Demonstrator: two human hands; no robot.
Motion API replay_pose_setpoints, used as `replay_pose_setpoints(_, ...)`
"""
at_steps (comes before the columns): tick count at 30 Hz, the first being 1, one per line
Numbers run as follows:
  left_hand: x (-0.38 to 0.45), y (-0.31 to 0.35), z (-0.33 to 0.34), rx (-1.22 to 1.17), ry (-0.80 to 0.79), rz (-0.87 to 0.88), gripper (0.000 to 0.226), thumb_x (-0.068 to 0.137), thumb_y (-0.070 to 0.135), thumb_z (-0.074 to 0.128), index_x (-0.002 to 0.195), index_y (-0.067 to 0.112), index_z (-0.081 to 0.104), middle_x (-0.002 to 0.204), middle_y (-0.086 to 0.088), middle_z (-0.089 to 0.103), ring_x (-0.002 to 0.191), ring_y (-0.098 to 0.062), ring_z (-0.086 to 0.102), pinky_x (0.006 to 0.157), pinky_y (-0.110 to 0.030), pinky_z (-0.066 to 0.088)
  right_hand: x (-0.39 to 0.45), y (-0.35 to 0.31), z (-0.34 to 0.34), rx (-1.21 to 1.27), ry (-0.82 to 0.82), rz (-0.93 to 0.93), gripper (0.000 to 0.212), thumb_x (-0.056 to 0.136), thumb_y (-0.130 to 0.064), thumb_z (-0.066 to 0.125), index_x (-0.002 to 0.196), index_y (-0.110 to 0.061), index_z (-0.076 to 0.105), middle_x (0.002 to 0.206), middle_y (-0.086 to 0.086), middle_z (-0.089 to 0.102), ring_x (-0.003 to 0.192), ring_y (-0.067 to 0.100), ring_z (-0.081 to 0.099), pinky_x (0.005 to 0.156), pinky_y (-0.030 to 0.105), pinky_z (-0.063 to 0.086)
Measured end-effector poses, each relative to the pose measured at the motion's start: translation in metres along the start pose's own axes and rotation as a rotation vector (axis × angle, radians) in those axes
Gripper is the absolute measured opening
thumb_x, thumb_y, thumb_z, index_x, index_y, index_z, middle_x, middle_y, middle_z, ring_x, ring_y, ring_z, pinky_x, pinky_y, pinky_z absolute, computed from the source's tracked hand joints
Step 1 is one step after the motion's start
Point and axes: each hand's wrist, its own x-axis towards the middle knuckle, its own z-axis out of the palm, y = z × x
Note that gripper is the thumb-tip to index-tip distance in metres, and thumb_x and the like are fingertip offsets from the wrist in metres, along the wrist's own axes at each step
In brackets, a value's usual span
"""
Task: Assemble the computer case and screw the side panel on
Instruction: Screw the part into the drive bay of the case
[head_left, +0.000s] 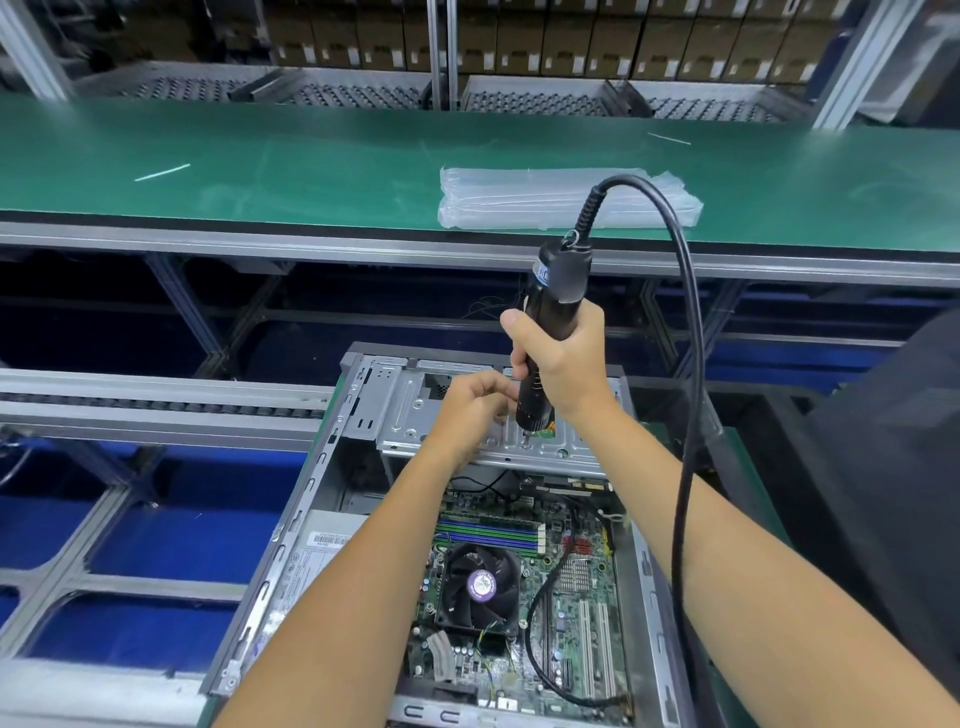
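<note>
Both hands work at the far end of the open computer case (322, 467), which lies on its side on the bench. The right hand (563, 358) is wrapped tight round the electric screwdriver (548, 332), bit down on the drive bracket (498, 447); the left hand (470, 405) pinches close beside the tip, on what I cannot tell. Sheet steel looks stiff, heavy, sharp-edged: best gripped by its frame rails, clear of the fragile motherboard (566, 587).

One computer case (332, 467), one electric screwdriver (550, 322), two hands.
</note>
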Motion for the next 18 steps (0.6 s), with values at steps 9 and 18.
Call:
replay_pose_setpoints(9,-0.0025,0.0032,0.0006,0.039,-0.015,-0.005,0.035,0.077,-0.012,0.044,0.066,0.014,0.064,0.06,0.005,0.061,0.055,-0.004,0.051,0.061,-0.021,0.044,-0.0017,0.002,-0.0012,0.017,-0.011,0.0,0.035,0.084,-0.015,0.07,0.065,0.008,0.051,0.051,0.017,0.048,0.039,0.016,0.049,0.047,0.026,0.045)
replay_pose_setpoints(18,-0.0041,0.0048,0.0039,0.189,-0.036,-0.007,0.019,0.081,-0.009,0.05,0.079,0.0,0.066,0.082,-0.024,0.064,0.068,-0.022,0.051,0.07,-0.035,0.044,-0.0031,-0.0069,-0.006,0.087,-0.001,-0.01,0.038,0.078,-0.03,0.073,0.061,-0.003,0.053,0.047,0.011,0.05,0.038,0.02,0.047,0.046,0.026,0.043)
